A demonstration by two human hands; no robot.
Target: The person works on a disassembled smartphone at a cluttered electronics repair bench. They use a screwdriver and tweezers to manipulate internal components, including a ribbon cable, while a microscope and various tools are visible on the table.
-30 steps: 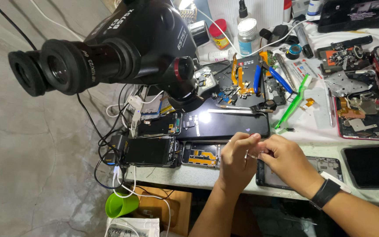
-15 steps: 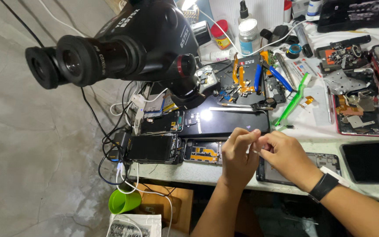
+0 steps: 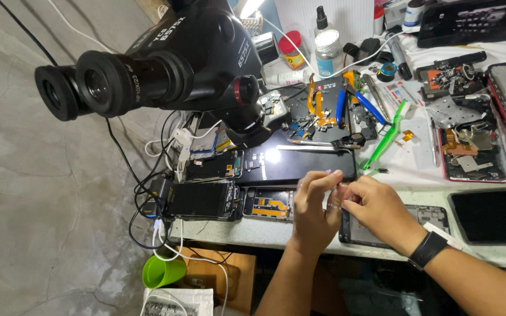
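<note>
While my left hand (image 3: 313, 205) and right hand (image 3: 376, 209) pinch a tiny part (image 3: 336, 202) together, a slip could drop it onto the cluttered bench (image 3: 265, 231) at six o'clock.

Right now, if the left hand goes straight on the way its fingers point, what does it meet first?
Probably the right hand: the left hand has its fingers curled toward it, almost touching. Depth is unclear; the black phone lies just beyond.

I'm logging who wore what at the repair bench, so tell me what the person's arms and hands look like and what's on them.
Both forearms are bare, with no sleeves and no gloves. The left hand shows a plain wrist. The right hand has a black band around its wrist, like a watch or fitness strap; its face is not visible. No rings can be made out.
</note>
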